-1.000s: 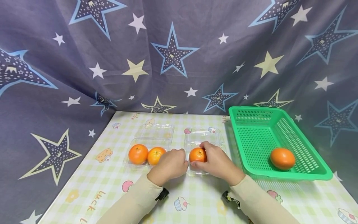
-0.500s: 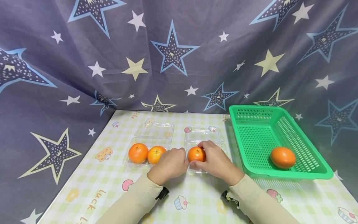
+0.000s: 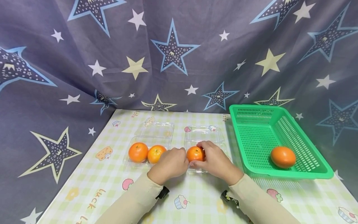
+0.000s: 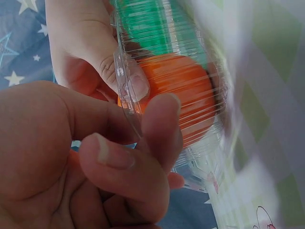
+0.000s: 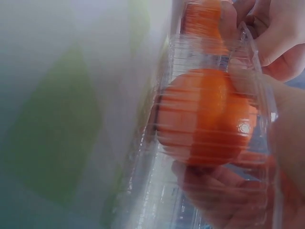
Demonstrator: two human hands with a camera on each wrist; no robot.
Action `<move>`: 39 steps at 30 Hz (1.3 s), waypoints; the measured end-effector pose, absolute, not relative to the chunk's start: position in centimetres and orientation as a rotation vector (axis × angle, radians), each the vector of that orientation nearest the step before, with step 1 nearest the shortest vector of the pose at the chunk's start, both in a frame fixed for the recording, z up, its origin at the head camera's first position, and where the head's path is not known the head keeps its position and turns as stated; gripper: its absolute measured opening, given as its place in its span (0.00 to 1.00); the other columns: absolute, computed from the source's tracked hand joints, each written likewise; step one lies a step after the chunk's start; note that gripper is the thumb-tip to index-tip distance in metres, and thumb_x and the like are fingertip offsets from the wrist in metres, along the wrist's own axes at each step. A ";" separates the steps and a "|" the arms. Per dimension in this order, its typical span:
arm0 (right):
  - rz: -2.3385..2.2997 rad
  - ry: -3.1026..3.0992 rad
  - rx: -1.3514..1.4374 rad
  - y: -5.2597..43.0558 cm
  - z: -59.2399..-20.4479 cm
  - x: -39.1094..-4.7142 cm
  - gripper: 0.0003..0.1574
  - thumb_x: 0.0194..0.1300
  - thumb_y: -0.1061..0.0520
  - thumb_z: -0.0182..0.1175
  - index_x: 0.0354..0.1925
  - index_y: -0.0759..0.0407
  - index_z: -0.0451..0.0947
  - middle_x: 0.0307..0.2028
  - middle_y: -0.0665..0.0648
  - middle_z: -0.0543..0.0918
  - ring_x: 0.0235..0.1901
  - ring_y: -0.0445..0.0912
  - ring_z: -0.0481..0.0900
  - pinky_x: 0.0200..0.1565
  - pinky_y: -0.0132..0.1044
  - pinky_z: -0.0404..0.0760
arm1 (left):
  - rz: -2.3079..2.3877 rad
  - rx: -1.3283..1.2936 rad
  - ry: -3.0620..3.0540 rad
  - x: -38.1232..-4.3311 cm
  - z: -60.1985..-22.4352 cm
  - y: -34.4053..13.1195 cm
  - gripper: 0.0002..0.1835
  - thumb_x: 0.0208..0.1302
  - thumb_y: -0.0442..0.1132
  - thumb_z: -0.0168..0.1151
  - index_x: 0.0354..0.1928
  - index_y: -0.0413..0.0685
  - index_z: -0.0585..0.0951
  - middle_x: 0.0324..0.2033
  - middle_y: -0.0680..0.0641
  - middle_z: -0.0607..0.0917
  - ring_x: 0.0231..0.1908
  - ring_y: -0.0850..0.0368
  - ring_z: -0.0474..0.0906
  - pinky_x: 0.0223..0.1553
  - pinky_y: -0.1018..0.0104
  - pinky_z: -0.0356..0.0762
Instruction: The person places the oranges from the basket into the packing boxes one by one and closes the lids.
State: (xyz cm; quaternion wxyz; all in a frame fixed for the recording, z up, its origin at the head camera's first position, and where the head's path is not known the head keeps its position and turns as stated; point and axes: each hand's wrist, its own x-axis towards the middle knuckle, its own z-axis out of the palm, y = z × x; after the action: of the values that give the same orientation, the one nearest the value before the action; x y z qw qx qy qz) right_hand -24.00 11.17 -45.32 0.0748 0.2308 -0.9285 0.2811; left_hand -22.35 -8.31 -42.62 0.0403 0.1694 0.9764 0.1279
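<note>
In the head view my right hand [image 3: 216, 160] holds an orange [image 3: 195, 154] low inside the right clear plastic box [image 3: 205, 133], whose lid is folded back. Through the ribbed wall, the right wrist view shows thumb and fingers on opposite sides of that orange [image 5: 205, 117]. My left hand [image 3: 172, 163] is curled at the box's left edge; in the left wrist view its fingers [image 4: 162, 129] pinch the rim. Left of it, a second open box [image 3: 155, 129] carries two oranges, a larger one [image 3: 138, 152] and a smaller one [image 3: 156, 153] partly behind my left hand.
A green plastic basket [image 3: 253, 149] stands on the right of the table, with one orange fruit [image 3: 283, 157] in its near right corner. A checked cloth [image 3: 112, 183] covers the table. A star-patterned curtain [image 3: 179, 84] hangs behind it.
My right hand and its orange have shifted slightly left inside the right box, towards my left hand. The left hand stays at the box's edge.
</note>
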 end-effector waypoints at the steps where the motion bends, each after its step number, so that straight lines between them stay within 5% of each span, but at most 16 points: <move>1: 0.843 -2.788 0.693 11.2 -45.4 -24.0 0.44 0.51 0.33 0.79 0.56 0.57 0.78 0.45 0.51 0.82 0.39 0.43 0.78 0.46 0.36 0.83 | 0.389 0.521 2.992 -22.4 -42.6 -8.3 0.10 0.69 0.42 0.59 0.32 0.44 0.78 0.20 0.48 0.77 0.18 0.55 0.71 0.21 0.61 0.69; 39: 0.711 -2.770 0.647 11.4 -44.7 -23.6 0.43 0.53 0.31 0.76 0.58 0.53 0.79 0.48 0.51 0.83 0.39 0.45 0.81 0.41 0.43 0.83 | 0.402 0.525 2.996 -22.3 -42.4 -8.3 0.09 0.67 0.42 0.59 0.32 0.44 0.76 0.20 0.48 0.77 0.19 0.54 0.72 0.22 0.60 0.70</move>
State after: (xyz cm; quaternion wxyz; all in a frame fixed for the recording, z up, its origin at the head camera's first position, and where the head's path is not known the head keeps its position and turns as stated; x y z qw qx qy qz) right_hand -23.57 11.38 -44.65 0.1044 0.2196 -0.9395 0.2412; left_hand -22.35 -8.30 -42.42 0.0368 0.1710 0.9758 0.1309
